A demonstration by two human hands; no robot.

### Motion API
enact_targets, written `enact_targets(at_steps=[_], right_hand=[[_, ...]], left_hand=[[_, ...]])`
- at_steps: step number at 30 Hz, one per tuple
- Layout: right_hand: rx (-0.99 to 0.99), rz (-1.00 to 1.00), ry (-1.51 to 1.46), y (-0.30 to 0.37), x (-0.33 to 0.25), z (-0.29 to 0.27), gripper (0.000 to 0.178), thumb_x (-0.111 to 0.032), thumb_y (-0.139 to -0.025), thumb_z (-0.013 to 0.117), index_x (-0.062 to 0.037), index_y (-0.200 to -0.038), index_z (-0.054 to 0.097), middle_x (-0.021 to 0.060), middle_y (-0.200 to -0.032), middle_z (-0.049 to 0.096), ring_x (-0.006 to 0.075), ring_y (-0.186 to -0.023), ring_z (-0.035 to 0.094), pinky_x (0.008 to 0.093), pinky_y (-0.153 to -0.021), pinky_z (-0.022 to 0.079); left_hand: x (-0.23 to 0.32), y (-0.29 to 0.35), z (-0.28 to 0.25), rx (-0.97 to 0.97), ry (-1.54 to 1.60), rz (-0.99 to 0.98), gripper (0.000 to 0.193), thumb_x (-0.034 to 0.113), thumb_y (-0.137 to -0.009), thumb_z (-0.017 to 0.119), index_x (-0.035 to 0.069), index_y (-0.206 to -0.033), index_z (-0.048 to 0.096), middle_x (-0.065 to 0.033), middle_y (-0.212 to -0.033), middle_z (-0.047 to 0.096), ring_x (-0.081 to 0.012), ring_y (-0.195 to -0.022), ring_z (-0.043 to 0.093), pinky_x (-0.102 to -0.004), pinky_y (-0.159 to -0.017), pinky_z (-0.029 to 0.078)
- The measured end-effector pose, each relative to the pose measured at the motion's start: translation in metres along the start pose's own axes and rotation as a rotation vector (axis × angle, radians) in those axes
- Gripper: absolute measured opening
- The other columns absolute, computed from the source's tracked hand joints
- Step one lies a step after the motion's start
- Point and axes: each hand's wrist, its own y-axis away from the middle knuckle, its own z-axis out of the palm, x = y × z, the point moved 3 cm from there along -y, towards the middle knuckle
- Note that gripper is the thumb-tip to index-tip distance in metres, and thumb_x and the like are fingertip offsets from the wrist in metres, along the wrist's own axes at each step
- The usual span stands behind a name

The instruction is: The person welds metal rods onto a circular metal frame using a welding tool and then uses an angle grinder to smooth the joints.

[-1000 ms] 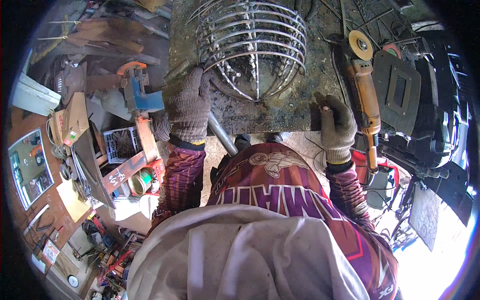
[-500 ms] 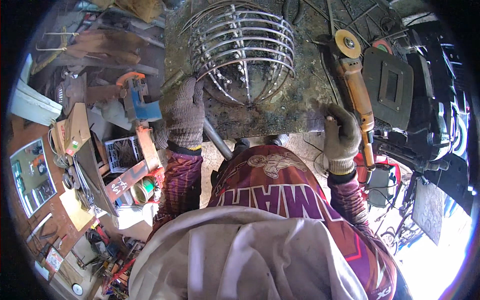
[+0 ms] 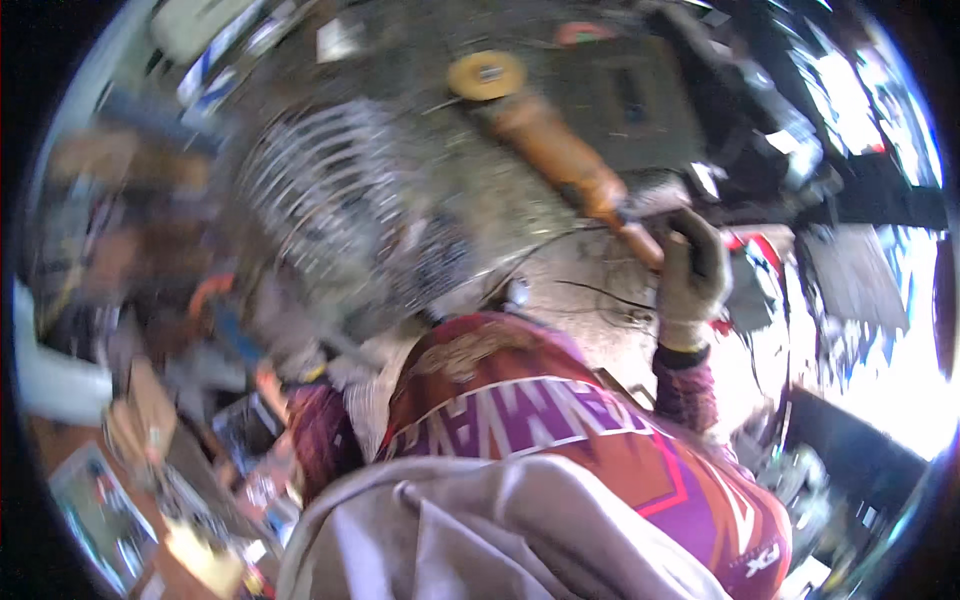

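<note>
From my distant seat I am looking down on a scene that is showing mostly smeared, the left half worst of all. The frame of curved metal rods (image 3: 325,170) is lying on the dark worktop (image 3: 410,110), toward its left. To the right of it the orange angle grinder (image 3: 560,155) is resting, its yellow disc (image 3: 486,75) pointing far and left and its tail slanting near and right.

My right hand (image 3: 695,275), in a knitted glove, is hanging at the near right of the worktop, just beside that tail. Its fingers are curling, but I cannot tell whether they are gripping anything or even touching the grinder.

My left hand (image 3: 287,315), also gloved, is blurring at the near left, beyond the maroon sleeve (image 3: 318,435). A grey bar (image 3: 350,352) is slanting close by; whether the hand is closing on it I cannot tell. Just left of the hand a blue and orange tool (image 3: 235,335) is standing out by its colour.

Farther right, a dark panel with a rectangular window (image 3: 640,100) is lying beside the grinder, and a thin black cable (image 3: 600,290) is trailing across the pale floor.
</note>
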Motion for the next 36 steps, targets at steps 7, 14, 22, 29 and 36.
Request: enact_targets(at_steps=[7, 14, 22, 29, 36], right_hand=[[0.611, 0.286, -0.081, -0.01, 0.087, -0.077, 0.036, -0.015, -0.103, 0.061, 0.0027, -0.134, 0.059, 0.0117, -0.126, 0.066, 0.016, -0.11, 0.063, 0.0304, -0.098, 0.05], [0.492, 0.501, -0.747, -0.041, 0.266, -0.12, 0.039, -0.03, -0.103, 0.058, 0.0009, -0.125, 0.064, 0.0119, -0.121, 0.067, 0.0212, -0.108, 0.064, 0.0339, -0.093, 0.052], [-0.009, 0.019, 0.426, -0.068, 0.315, -0.126, 0.021, -0.025, -0.099, 0.06, -0.0063, -0.106, 0.065, 0.0061, -0.104, 0.067, 0.0179, -0.095, 0.063, 0.0313, -0.086, 0.052], [0.002, -0.345, 0.618, -0.091, 0.326, -0.135, 0.012, -0.021, -0.096, 0.062, -0.0126, -0.089, 0.065, 0.0009, -0.089, 0.067, 0.015, -0.084, 0.062, 0.029, -0.08, 0.051], [0.017, 0.008, 0.597, -0.12, 0.284, -0.156, 0.028, -0.04, -0.095, 0.066, -0.0122, -0.096, 0.069, 0.0076, -0.099, 0.071, 0.0245, -0.098, 0.066, 0.0426, -0.096, 0.051]], left_hand=[[0.105, -0.027, -0.024, -0.207, -0.47, -0.124, 0.035, 0.042, -0.102, 0.058, 0.02, -0.125, 0.072, -0.0158, -0.116, 0.073, -0.0395, -0.109, 0.066, -0.0473, -0.092, 0.052], [0.092, -0.02, -0.023, -0.18, -0.414, -0.212, 0.041, 0.048, -0.103, 0.055, 0.018, -0.125, 0.072, -0.0138, -0.117, 0.073, -0.0376, -0.109, 0.066, -0.0459, -0.091, 0.052], [0.125, -0.033, -0.032, -0.052, -0.244, 0.001, 0.024, 0.021, -0.089, 0.075, 0.002, -0.105, 0.076, -0.0171, -0.102, 0.075, -0.0339, -0.093, 0.07, -0.0402, -0.085, 0.056], [0.09, -0.019, -0.027, 0.052, -0.282, 0.013, 0.023, 0.026, -0.094, 0.071, 0.005, -0.103, 0.075, -0.0195, -0.104, 0.073, -0.0381, -0.096, 0.07, -0.0439, -0.084, 0.055], [0.094, -0.018, -0.03, 0.016, -0.36, 0.019, 0.024, 0.026, -0.094, 0.071, 0.005, -0.107, 0.073, -0.0189, -0.099, 0.073, -0.0382, -0.093, 0.071, -0.0442, -0.08, 0.055]])
